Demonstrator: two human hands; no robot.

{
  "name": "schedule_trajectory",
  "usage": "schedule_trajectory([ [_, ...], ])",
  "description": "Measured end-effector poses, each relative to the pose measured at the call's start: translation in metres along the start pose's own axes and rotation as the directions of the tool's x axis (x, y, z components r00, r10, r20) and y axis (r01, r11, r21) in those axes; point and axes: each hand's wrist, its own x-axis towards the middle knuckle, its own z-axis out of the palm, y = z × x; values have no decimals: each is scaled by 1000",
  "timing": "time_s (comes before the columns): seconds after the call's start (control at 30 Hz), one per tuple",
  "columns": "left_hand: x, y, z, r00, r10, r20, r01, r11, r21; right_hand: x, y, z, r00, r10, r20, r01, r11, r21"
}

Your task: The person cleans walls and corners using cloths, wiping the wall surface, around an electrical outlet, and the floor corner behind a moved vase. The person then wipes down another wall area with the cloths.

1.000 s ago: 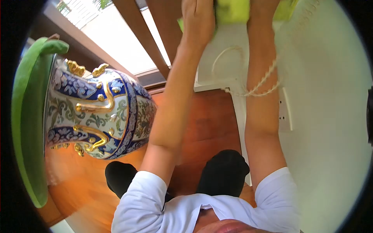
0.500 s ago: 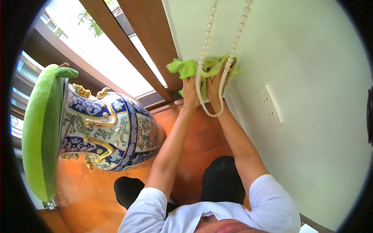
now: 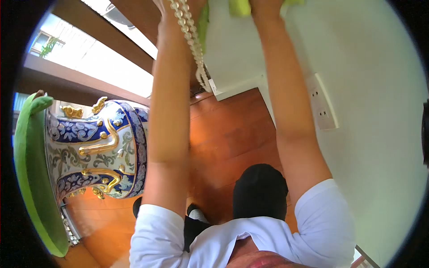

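Observation:
My right hand [image 3: 267,8] is high against the pale wall, with a yellow-green cloth [image 3: 240,7] bunched under it and showing on both sides. My left hand [image 3: 172,10] is at the top edge by the brown wooden frame, its fingers mostly cut off. A green cloth [image 3: 203,29] hangs down beside it, from that hand. A loop of white beads [image 3: 190,33] passes in front of my left hand and wrist, its lower end near the frame's foot. Whether the fingers touch the beads I cannot tell.
To the left stands a blue, white and gold vase [image 3: 98,145] with a green cushion [image 3: 33,174] over its mouth. A wall socket plate [image 3: 322,102] is right of my right forearm. My black-clad knee [image 3: 260,192] is above the reddish wooden floor [image 3: 228,129].
Both hands have moved up and apart, from low in the corner, with green cloth at each. The bead loop has swung left and narrowed. The vase now sits further left in view.

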Motion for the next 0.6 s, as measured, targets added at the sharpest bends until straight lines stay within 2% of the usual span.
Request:
schedule_trajectory([
  [0.03, -29, -16, 9, 998, 29, -60, -16, 980, 199, -39, 7, -7, 999, 41, -5, -41, 999, 2],
  [0.07, -57, -16, 9, 993, -115, -33, 118, 986, 116, -77, 13, -15, 997, 80, -8, -80, 997, 4],
  [0.1, -86, -16, 9, 967, -256, -4, 256, 966, 43, -109, 16, -30, 980, 146, 133, -147, 989, -3],
  [0.13, -120, -20, 11, 940, -339, 41, 341, 931, -132, -140, 16, -51, 940, 210, 268, -214, 977, -16],
  [0.2, -203, -49, 18, 876, -469, 114, 482, 837, -257, -202, 17, -82, 834, 309, 458, -295, 950, -104],
  [0.23, -239, -51, 21, 782, -609, 135, 611, 705, -359, -230, 17, -94, 783, 349, 515, -306, 937, -168],
  [0.27, -268, -47, 24, 666, -726, 171, 708, 544, -450, -257, 17, -107, 715, 423, 556, -382, 903, -195],
  [0.33, -304, -30, 18, 416, -853, 315, 806, 186, -561, -304, 19, -130, 554, 548, 627, -517, 817, -257],
  [0.37, -324, -31, 17, 350, -868, 352, 844, 129, -521, -324, 20, -140, 461, 600, 654, -576, 763, -293],
  [0.4, -345, -33, 15, 279, -879, 386, 876, 69, -477, -342, 20, -150, 414, 622, 665, -556, 751, -356],
  [0.47, -385, -40, 3, 203, -866, 458, 979, 164, -122, -365, 23, -165, 319, 662, 678, -503, 725, -471],
  [0.5, -399, -44, -4, 154, -864, 479, 976, 209, 63, -370, 24, -168, 333, 656, 677, -409, 748, -524],
  [0.57, -409, -52, -16, 72, -836, 545, 902, 288, 322, -375, 23, -169, 359, 642, 678, -209, 763, -612],
  [0.6, -416, -55, -23, 18, -823, 568, 836, 324, 443, -378, 22, -170, 381, 633, 674, -192, 767, -612],
])
